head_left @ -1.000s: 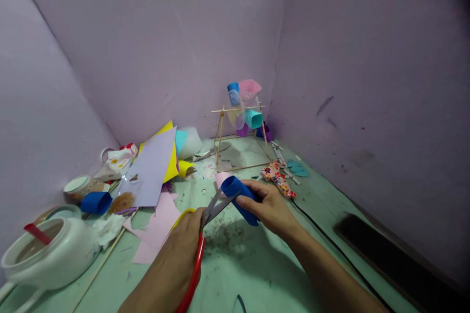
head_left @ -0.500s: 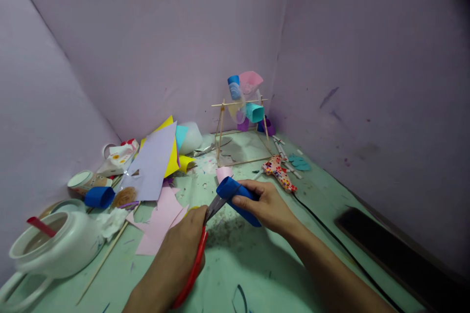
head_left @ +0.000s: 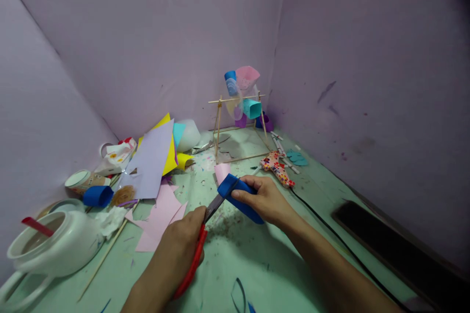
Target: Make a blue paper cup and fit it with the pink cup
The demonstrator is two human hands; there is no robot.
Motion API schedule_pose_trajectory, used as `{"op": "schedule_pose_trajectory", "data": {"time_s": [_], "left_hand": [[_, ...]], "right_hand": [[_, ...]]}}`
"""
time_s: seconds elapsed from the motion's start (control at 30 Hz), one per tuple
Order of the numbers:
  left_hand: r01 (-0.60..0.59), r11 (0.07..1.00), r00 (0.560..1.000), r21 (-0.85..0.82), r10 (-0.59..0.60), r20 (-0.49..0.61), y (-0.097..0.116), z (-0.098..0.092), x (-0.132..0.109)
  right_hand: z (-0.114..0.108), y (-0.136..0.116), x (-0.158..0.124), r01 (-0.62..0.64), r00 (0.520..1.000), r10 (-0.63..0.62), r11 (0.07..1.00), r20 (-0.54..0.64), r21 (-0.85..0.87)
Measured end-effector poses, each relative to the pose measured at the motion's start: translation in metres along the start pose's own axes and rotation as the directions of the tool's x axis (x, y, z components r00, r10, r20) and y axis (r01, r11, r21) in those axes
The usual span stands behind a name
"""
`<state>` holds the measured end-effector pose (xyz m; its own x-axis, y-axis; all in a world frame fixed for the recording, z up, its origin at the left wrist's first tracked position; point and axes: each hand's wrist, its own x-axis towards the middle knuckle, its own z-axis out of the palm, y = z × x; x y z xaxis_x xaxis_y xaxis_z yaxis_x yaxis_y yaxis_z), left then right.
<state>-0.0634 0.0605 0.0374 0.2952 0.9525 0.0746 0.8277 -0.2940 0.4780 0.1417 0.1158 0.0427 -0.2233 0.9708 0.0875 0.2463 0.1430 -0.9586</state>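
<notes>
Scissor blades: drawn together since the earliest frame, where they stood spread; the red-handled metal scissors [head_left: 214, 207] now reach up and right into the left end of the dark blue paper tube [head_left: 245, 209].
Tube mouth: a round opening earlier, pressed flatter now.
Tube's place: centre of the frame, slightly below the middle, tilted down to the right, held above the pale green tabletop [head_left: 220, 283].
Left hand [head_left: 181, 237]: lower centre-left, fingers closed around the scissor handles.
Right hand [head_left: 266, 200]: right of centre, thumb and fingers pinching the tube; its far fingertips are hidden.
Beyond the tube: a curled pale pink paper piece [head_left: 222, 173], just beside the tube's upper edge in the picture.
Stick stand: upright thin wooden frame [head_left: 218, 129], upper centre-right, carrying an open turquoise paper tube [head_left: 252, 109] and a pink paper cone [head_left: 247, 78].
Floral tool: flower-patterned, gun-shaped tool [head_left: 277, 168] with a black cord, lying right of centre near the right hand.
Left of frame: a white rounded pot [head_left: 62, 244] at lower left, and a flat lilac sheet [head_left: 152, 161] higher up.
</notes>
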Motion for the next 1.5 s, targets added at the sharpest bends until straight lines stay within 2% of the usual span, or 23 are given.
{"op": "schedule_pose_trajectory", "data": {"time_s": [0.2, 0.37, 0.43, 0.5, 0.6, 0.67, 0.73, 0.87, 0.97, 1.03, 1.07, 1.13, 1.17, 1.2, 1.27, 1.33, 1.5], "left_hand": [[-0.047, 0.998, 0.999, -0.049, 0.047, -0.002, 0.0, -0.002, 0.002], [-0.003, 0.996, 0.995, -0.087, 0.012, 0.096, 0.0, -0.001, 0.003], [0.019, 0.996, 0.995, -0.09, -0.01, 0.099, -0.001, 0.0, 0.005], [0.073, 0.996, 0.997, -0.051, -0.07, 0.044, -0.003, -0.002, 0.008], [0.257, 0.956, 0.966, 0.144, -0.249, -0.072, -0.008, -0.01, 0.011], [0.373, 0.876, 0.928, 0.306, -0.353, -0.122, -0.012, -0.016, 0.013], [0.421, 0.815, 0.906, 0.398, -0.401, -0.136, -0.018, -0.021, 0.013], [0.44, 0.803, 0.893, 0.402, -0.438, -0.103, -0.035, -0.023, 0.013], [0.448, 0.798, 0.883, 0.404, -0.464, -0.062, -0.045, -0.022, 0.013], [0.465, 0.794, 0.879, 0.393, -0.466, -0.098, -0.045, -0.023, 0.012], [0.476, 0.807, 0.879, 0.349, -0.451, -0.154, -0.041, -0.024, 0.011], [0.424, 0.892, 0.884, 0.16, -0.368, -0.289, -0.028, -0.027, 0.006], [0.324, 0.946, 0.89, 0.014, -0.299, -0.345, -0.02, -0.027, 0.003], [0.177, 0.977, 0.912, -0.121, -0.209, -0.353, -0.011, -0.027, 0.0], [-0.032, 0.958, 0.938, -0.285, -0.07, -0.34, 0.005, -0.025, -0.006], [-0.096, 0.944, 0.945, -0.315, -0.013, -0.327, 0.017, -0.02, -0.011], [-0.127, 0.952, 0.958, -0.277, 0.045, -0.283, 0.026, -0.012, -0.011]], "right_hand": [[0.001, 0.003, 0.002, -0.059, 0.998, 0.06, 0.998, -0.012, 0.035], [0.006, 0.013, 0.004, -0.127, 0.992, 0.126, 0.989, 0.019, 0.072], [0.008, 0.015, 0.005, -0.133, 0.991, 0.131, 0.987, 0.029, 0.085], [0.008, 0.015, 0.004, -0.136, 0.991, 0.133, 0.986, 0.032, 0.102], [0.009, 0.01, 0.002, -0.156, 0.986, 0.146, 0.978, 0.078, 0.136], [0.01, 0.007, 0.0, -0.15, 0.983, 0.13, 0.975, 0.13, 0.165], [0.011, 0.004, -0.002, -0.11, 0.982, 0.076, 0.975, 0.175, 0.193], [0.014, 0.003, -0.005, -0.008, 0.975, -0.044, 0.973, 0.219, 0.229], [0.016, 0.004, -0.007, 0.016, 0.969, -0.073, 0.971, 0.235, 0.239], [0.017, 0.005, -0.008, 0.017, 0.968, -0.073, 0.974, 0.241, 0.227], [0.017, 0.005, -0.008, 0.019, 0.967, -0.073, 0.976, 0.244, 0.216], [0.018, 0.005, -0.008, 0.028, 0.967, -0.076, 0.981, 0.245, 0.194], [0.018, 0.005, -0.008, 0.034, 0.967, -0.079, 0.982, 0.243, 0.184], [0.018, 0.005, -0.008, 0.044, 0.967, -0.086, 0.983, 0.238, 0.176], [0.018, 0.005, -0.008, 0.071, 0.968, -0.106, 0.985, 0.229, 0.159], [0.019, 0.005, -0.008, 0.108, 0.965, -0.138, 0.984, 0.224, 0.141], [0.022, 0.009, -0.01, 0.193, 0.948, -0.213, 0.976, 0.238, 0.105]]}}
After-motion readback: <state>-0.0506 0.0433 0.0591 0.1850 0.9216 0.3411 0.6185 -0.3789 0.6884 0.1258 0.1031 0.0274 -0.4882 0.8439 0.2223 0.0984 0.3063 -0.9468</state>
